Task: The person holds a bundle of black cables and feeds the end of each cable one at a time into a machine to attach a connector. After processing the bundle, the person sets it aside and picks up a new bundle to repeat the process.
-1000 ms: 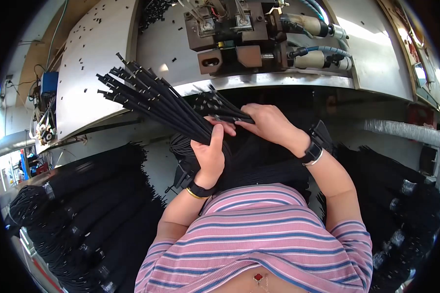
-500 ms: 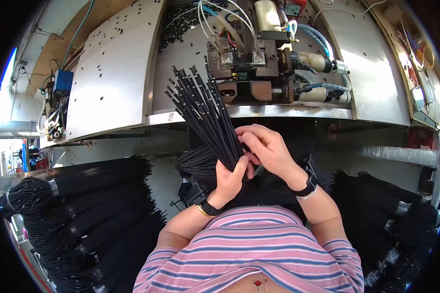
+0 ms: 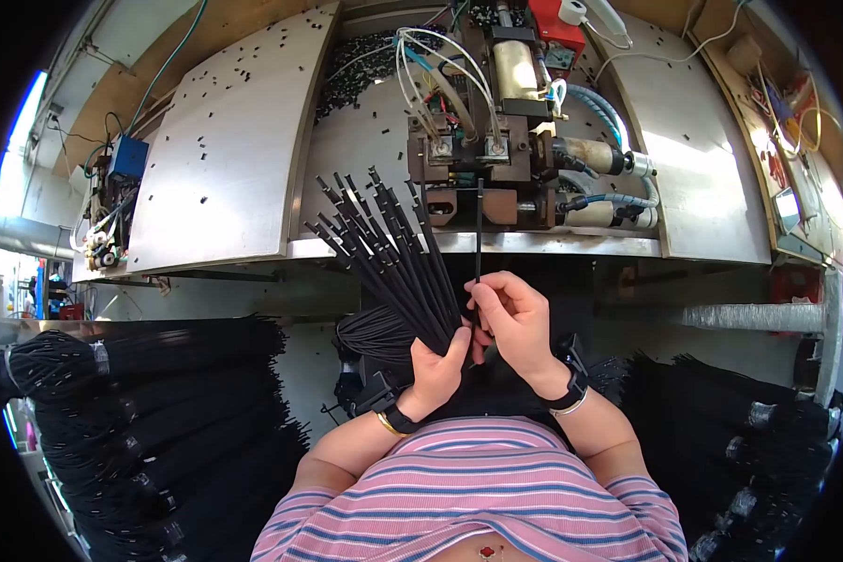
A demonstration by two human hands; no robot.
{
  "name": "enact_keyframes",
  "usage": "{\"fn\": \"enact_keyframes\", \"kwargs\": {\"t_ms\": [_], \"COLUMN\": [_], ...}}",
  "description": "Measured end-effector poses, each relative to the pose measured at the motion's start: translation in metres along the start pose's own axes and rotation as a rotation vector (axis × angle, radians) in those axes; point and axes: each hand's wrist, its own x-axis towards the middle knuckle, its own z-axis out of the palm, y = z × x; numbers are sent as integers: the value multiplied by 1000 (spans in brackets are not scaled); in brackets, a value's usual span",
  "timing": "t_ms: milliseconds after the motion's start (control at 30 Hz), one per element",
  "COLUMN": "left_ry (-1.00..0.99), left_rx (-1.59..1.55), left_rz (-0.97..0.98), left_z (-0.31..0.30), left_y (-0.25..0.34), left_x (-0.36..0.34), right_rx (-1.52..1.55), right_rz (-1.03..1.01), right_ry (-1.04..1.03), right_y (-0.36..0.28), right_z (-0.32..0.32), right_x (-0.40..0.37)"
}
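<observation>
From the head camera, your left hand (image 3: 437, 365) is closed tight round the lower end of a thick bundle of thin black cords (image 3: 384, 248). The cords fan upward and to the left, tips spread over the front edge of the brushed-steel bench (image 3: 215, 178). That grip low down looks chosen so the free ends splay apart and each can be picked singly.

Your right hand (image 3: 515, 323) sits just beside the left, nearly touching it. Thumb and forefinger are pinched on one single black cord (image 3: 479, 229), the other fingers loosely curled. That cord stands upright, clear of the fan, its tip pointing at the brown block-shaped machine head with hoses and wires (image 3: 482, 159) straight ahead. Held vertical like that, it seems lined up with the machine's front.

Small black specks lie scattered over the bench. Down at your left are stacked tied bundles of black cord (image 3: 150, 403), and more tied bundles (image 3: 740, 421) at your right, both within arm's reach. Your pink striped shirt (image 3: 478, 487) fills the bottom of the view.
</observation>
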Motion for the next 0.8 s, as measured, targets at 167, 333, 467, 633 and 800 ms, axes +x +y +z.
{"fn": "enact_keyframes", "kwargs": {"t_ms": [167, 333, 467, 633, 800], "left_ry": [19, -6, 10, 17, 17], "left_rx": [37, 128, 102, 90, 111], "left_rz": [41, 106, 115, 102, 98], "left_z": [0, -4, -5, -5, -6], "left_y": [6, 17, 19, 22, 21], "left_x": [8, 23, 26, 26, 25], "right_rx": [62, 170, 170, 183, 164], "right_rz": [63, 157, 180, 175, 177], "right_ry": [53, 37, 37, 38, -3], "right_y": [-7, -14, -15, -16, -13], "right_z": [9, 14, 16, 20, 18], "right_x": [13, 28, 30, 32, 33]}}
